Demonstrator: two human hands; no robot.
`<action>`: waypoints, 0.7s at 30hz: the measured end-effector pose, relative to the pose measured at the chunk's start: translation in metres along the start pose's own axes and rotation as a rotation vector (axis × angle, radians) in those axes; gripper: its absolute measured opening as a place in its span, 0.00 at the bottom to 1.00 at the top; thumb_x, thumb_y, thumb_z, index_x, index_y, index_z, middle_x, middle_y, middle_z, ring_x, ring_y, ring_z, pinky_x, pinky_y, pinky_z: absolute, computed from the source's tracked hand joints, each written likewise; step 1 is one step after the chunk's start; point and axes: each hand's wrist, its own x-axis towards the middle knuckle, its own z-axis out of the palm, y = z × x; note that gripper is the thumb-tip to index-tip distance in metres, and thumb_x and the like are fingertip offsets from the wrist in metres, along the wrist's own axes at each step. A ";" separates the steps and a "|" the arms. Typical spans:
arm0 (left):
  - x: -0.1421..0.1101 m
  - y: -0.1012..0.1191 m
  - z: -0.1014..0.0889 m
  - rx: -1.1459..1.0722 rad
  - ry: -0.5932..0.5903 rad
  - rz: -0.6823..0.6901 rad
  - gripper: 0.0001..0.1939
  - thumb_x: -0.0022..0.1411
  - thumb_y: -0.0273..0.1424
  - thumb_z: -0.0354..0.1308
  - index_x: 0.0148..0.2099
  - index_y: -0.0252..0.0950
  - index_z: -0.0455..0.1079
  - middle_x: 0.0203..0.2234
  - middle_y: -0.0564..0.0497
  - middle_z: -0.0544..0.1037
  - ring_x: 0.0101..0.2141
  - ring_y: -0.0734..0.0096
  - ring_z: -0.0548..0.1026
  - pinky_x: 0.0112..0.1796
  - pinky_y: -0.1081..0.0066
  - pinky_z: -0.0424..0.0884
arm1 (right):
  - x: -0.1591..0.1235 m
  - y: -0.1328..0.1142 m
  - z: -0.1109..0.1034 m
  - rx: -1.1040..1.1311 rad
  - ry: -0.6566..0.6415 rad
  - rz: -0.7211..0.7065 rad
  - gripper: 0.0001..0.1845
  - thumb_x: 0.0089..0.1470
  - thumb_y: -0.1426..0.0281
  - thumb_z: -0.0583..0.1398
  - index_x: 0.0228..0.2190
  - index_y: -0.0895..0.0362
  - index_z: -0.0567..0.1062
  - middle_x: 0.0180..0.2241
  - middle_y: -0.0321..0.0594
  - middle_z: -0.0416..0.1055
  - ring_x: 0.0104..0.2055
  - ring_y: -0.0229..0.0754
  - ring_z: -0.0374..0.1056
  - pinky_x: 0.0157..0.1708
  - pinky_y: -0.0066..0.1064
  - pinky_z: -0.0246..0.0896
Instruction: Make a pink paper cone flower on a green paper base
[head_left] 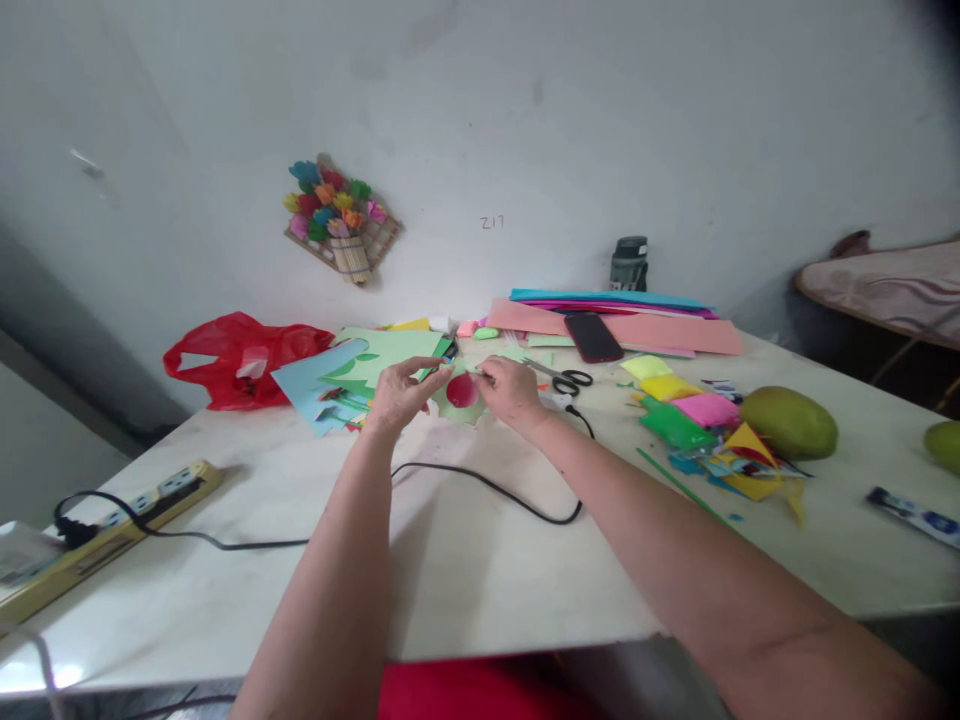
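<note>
A pale green paper cut-out (466, 412) with a round dark pink centre (461, 391) is between my hands, over the middle of the table. My left hand (405, 393) pinches its left upper edge between thumb and forefinger. On the opposite edge, the fingers of my right hand (511, 388) are closed on the same cut-out. Black-handled scissors (571, 381) lie just beyond my right hand. Green paper sheets (386, 350) and small cut paper pieces (341, 405) lie beside my left hand. Part of the cut-out is covered by my fingers.
A black cable (480, 478) crosses the table from a power strip (176, 490). A red plastic bag (240, 350) sits at back left. Stacked coloured paper (675, 332), a phone (594, 338) and a bottle (628, 264) stand behind. Clay packets (679, 425) and a green fruit (787, 422) lie right.
</note>
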 end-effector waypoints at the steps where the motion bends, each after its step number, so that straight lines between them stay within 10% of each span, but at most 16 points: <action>1: 0.001 -0.002 0.000 0.000 -0.013 -0.016 0.23 0.46 0.43 0.59 0.41 0.34 0.73 0.10 0.57 0.66 0.13 0.76 0.66 0.17 0.76 0.60 | 0.000 0.000 0.000 -0.012 -0.011 -0.016 0.10 0.50 0.69 0.52 0.24 0.57 0.71 0.28 0.40 0.71 0.32 0.38 0.63 0.28 0.28 0.45; 21: 0.007 -0.019 0.013 -0.122 0.076 0.032 0.13 0.43 0.38 0.60 0.26 0.32 0.73 0.13 0.55 0.67 0.16 0.81 0.61 0.17 0.78 0.55 | -0.001 -0.002 0.005 0.034 -0.066 0.024 0.10 0.50 0.67 0.53 0.24 0.56 0.72 0.28 0.37 0.71 0.31 0.37 0.63 0.26 0.28 0.45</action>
